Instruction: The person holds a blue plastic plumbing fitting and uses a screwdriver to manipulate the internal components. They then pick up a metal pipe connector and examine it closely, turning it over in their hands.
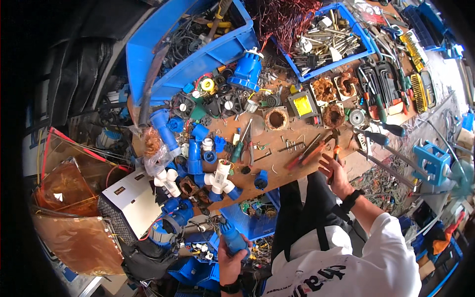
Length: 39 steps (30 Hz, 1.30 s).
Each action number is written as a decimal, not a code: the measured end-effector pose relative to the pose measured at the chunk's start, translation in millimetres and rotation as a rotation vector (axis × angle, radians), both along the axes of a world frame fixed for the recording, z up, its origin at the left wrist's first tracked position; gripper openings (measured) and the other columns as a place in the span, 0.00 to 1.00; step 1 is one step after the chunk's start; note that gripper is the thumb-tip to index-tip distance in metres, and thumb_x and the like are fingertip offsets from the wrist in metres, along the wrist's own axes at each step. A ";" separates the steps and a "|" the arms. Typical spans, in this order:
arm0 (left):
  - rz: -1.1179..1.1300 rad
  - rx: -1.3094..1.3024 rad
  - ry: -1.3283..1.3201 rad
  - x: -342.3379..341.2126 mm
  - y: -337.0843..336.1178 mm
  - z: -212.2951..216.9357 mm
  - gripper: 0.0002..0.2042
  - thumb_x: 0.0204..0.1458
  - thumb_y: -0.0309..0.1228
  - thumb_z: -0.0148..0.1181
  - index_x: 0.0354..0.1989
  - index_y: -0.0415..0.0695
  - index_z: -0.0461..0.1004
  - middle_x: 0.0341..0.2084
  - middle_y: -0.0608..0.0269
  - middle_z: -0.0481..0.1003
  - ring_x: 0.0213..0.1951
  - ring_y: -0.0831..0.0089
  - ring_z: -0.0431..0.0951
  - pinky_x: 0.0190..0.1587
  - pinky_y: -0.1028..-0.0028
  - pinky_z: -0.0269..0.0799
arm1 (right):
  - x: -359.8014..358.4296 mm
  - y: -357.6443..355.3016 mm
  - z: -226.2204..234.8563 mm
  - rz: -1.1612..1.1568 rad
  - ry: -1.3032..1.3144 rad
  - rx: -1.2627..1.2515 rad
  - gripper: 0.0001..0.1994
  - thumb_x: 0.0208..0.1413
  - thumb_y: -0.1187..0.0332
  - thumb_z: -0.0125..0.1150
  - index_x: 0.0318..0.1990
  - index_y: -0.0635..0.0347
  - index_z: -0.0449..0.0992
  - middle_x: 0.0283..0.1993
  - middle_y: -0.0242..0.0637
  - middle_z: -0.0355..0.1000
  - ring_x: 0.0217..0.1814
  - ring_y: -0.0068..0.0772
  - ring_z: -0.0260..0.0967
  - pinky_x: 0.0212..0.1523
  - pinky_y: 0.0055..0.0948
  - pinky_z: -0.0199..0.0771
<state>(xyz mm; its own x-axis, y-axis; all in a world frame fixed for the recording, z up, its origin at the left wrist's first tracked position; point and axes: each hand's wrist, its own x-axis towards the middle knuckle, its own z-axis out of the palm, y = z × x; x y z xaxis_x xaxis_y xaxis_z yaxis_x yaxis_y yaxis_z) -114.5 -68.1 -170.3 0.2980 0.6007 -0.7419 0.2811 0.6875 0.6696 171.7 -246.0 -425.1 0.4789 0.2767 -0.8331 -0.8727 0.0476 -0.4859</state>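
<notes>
My left hand (231, 258), low in the view, is wrapped round a blue industrial plug (232, 236) that points up and away from me. At the front edge of the bench, my right hand (338, 177) holds a tool with an orange and black handle (337, 152); its exact kind is hard to make out. Just left of that hand lie red and orange handled tools (312, 154). Pliers (247, 147) and a green-handled screwdriver (237, 151) rest farther left. A small blue connector (261, 179) stands near the bench edge, beside white and blue branched connectors (219, 179).
The wooden bench (284, 166) carries rusty square parts (276, 119), a blue plug housing (247, 69) and several hand tools. Behind stand a blue crate (198, 62) and a blue tray (336, 62) of metal pieces. Below the edge sits a blue bin (245, 225). A blue stool (430, 158) is at right.
</notes>
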 end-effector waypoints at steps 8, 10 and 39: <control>-0.043 0.005 -0.153 3.5 12.1 20.2 0.23 0.43 0.21 0.64 0.51 0.38 0.68 0.38 0.58 0.75 0.39 0.65 0.77 0.46 0.64 0.73 | -15.0 -6.9 78.6 0.069 -0.144 0.214 0.28 0.56 0.76 0.44 0.67 0.55 0.60 0.68 0.42 0.61 0.66 0.41 0.63 0.60 0.44 0.70; -0.048 -0.010 -0.234 3.8 17.0 20.7 0.23 0.45 0.22 0.64 0.52 0.37 0.68 0.38 0.58 0.75 0.39 0.65 0.76 0.47 0.63 0.73 | -17.6 -5.6 119.0 0.161 -0.207 0.337 0.29 0.56 0.70 0.49 0.67 0.59 0.60 0.71 0.43 0.59 0.72 0.41 0.56 0.65 0.47 0.63; -0.524 0.372 -0.786 127.1 -59.4 160.0 0.25 0.47 0.35 0.68 0.53 0.41 0.68 0.50 0.61 0.69 0.48 0.72 0.73 0.51 0.70 0.69 | -43.9 4.1 411.7 0.272 -0.677 0.620 0.26 0.59 0.70 0.62 0.63 0.58 0.59 0.53 0.35 0.66 0.53 0.27 0.67 0.48 0.30 0.73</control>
